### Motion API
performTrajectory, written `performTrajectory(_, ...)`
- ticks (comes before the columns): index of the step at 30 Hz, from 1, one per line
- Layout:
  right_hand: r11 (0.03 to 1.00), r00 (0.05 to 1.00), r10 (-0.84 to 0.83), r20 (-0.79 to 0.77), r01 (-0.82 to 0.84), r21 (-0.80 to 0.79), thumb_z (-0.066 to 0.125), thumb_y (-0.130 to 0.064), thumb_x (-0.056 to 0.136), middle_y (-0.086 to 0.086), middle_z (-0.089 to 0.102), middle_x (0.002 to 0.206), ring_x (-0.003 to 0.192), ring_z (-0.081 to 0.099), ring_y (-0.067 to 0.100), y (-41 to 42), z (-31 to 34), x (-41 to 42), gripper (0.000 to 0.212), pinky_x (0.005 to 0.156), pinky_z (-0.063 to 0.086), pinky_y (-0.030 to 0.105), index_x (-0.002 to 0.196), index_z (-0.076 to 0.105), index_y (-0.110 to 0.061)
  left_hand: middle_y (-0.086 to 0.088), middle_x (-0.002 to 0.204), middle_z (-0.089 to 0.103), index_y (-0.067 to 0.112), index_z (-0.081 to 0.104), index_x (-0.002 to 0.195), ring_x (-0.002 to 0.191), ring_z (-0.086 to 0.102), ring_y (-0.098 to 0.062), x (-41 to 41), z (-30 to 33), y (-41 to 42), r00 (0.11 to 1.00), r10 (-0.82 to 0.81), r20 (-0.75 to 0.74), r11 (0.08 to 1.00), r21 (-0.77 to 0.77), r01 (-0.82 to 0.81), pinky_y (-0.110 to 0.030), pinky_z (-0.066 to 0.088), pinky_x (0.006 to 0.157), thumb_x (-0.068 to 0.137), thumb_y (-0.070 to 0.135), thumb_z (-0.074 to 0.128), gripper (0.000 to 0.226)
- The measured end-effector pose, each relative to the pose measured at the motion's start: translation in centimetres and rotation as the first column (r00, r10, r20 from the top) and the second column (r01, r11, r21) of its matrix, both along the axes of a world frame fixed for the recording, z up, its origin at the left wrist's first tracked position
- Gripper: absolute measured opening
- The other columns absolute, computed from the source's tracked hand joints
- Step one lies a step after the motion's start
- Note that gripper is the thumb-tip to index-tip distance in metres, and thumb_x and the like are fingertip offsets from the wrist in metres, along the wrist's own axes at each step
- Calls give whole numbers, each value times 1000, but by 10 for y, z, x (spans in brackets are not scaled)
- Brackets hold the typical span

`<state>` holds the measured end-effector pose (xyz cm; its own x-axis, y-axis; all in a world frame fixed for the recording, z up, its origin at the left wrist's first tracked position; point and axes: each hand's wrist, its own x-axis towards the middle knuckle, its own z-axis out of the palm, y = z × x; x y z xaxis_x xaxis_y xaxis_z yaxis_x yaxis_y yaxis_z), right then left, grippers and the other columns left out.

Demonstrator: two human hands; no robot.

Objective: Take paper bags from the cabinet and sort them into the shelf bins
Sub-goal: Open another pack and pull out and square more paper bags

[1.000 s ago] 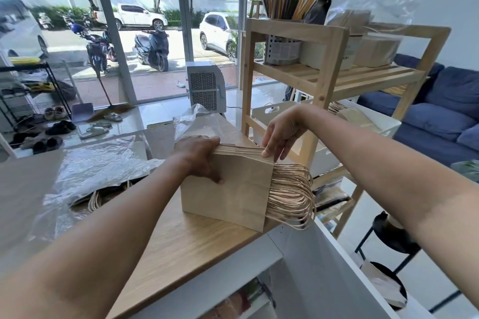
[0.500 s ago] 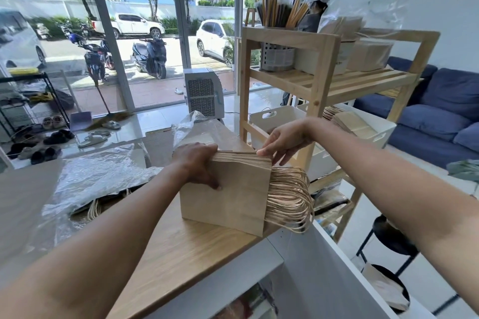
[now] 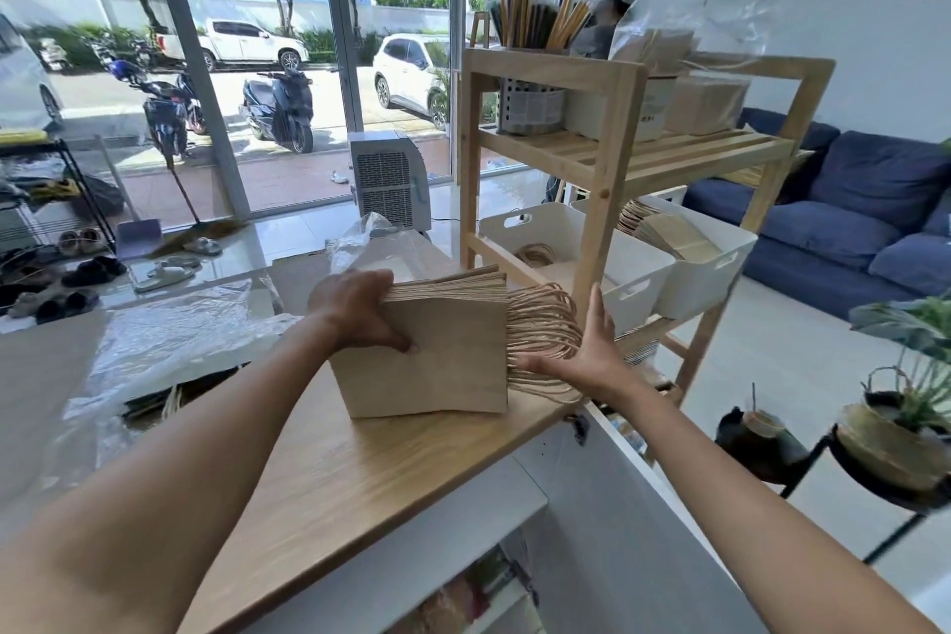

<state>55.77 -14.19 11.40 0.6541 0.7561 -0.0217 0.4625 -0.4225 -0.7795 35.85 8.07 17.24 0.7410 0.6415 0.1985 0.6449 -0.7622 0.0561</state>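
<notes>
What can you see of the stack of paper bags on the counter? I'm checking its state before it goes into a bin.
The stack of paper bags is plain brown paper, flat-folded, many bags packed together, standing on edge on the wooden counter near its right end. Their twisted paper-cord handles fan out to the right. The left hand grips its left end; the right hand rests open against the handles.

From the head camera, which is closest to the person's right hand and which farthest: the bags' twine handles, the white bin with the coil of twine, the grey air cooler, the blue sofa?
From the right hand:
1. Twine handles, touching its fingers, just to its left.
2. White bin, on the shelf just behind the hand.
3. Grey air cooler, on the floor by the window.
4. Blue sofa, far right by the wall; too close to call against the cooler.
</notes>
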Motion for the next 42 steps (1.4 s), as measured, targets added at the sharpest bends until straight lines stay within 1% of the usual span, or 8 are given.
performTrajectory(5,986,939,110,-327,-61,155,85,-51,56,0,11,161,146,18,20,7,-15,-9,142,120,15,44,150,-19,-28,-2,79,62,24,52,70,80,59,-25,-38,-1,12,975,73,211,985,-167,-38,-31,43,65,39,61,86,59)
performTrajectory(9,949,906,313,-284,-286,134,82,-34,71,-30,62,112,101,56,-15,38,-14,-35,61,88,43,1,122,51,-26,-3,73,65,16,61,70,74,60,-23,-71,-10,19,914,147,379,951,-307,-26,-34,48,64,42,46,92,52)
performTrajectory(11,917,840,397,-369,-355,179,79,-12,76,-25,67,99,89,62,-13,58,-8,-49,44,85,48,5,114,58,-19,1,70,63,17,61,70,70,57,-18,-83,-17,20,879,189,438,928,-372,-14,-28,44,56,41,43,93,49)
performTrajectory(15,923,890,335,-310,-244,296,84,-5,66,8,61,122,111,61,20,84,19,-61,77,99,50,39,130,42,-6,5,78,69,20,70,81,73,63,-12,-102,-29,17,768,339,543,841,-541,12,-24,47,60,27,53,86,65)
performTrajectory(24,909,929,366,45,-368,196,86,-10,61,7,55,126,113,55,20,85,59,-56,92,90,48,26,136,35,-27,3,97,74,21,70,103,91,69,-15,-85,-93,-6,637,546,545,620,-774,131,-37,58,82,28,52,92,84)
performTrajectory(30,892,896,422,-136,-384,237,84,-5,60,-18,56,116,105,55,-2,88,37,-45,131,93,47,25,151,-4,-40,0,105,73,14,67,114,102,67,-19,-84,-80,-6,698,386,603,622,-729,286,-27,58,82,44,22,95,76)
performTrajectory(35,791,772,567,-288,-412,453,80,-1,56,-4,74,98,95,69,8,103,17,-42,69,76,55,21,107,65,-45,-11,110,71,10,59,118,102,68,-22,-83,-30,5,635,280,720,632,-636,443,-35,57,85,49,11,93,77)
performTrajectory(42,869,810,332,-482,-64,491,73,-14,47,0,71,79,72,68,10,129,16,-61,75,59,54,21,118,51,-20,-4,108,72,14,63,114,100,68,-17,-77,-32,9,632,347,692,654,-662,366,-31,57,85,59,15,90,60)
